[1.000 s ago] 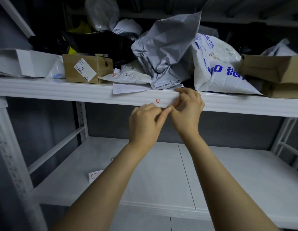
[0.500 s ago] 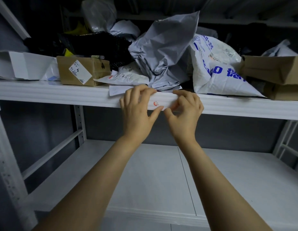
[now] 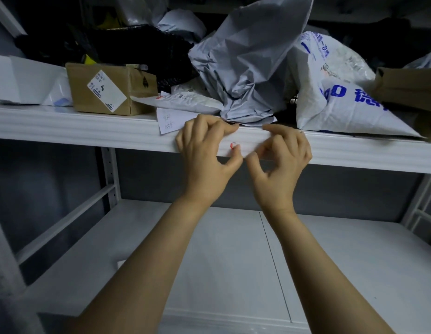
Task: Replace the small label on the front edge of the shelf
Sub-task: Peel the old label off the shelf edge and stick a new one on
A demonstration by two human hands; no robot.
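Left hand has brought thumb to the label, grip hooking shelf edge; right hand seemingly curled empty.

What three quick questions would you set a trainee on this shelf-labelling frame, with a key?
1. True or false: the cardboard box sits on the upper shelf, to the left of the left hand.
2. Fill in: the print on the white bag is ___.
3. Where is the small red-marked label? A: on the shelf's front edge, between the left hand and the right hand. B: on the cardboard box. C: on the white bag.
Key: 1 true; 2 blue; 3 A.
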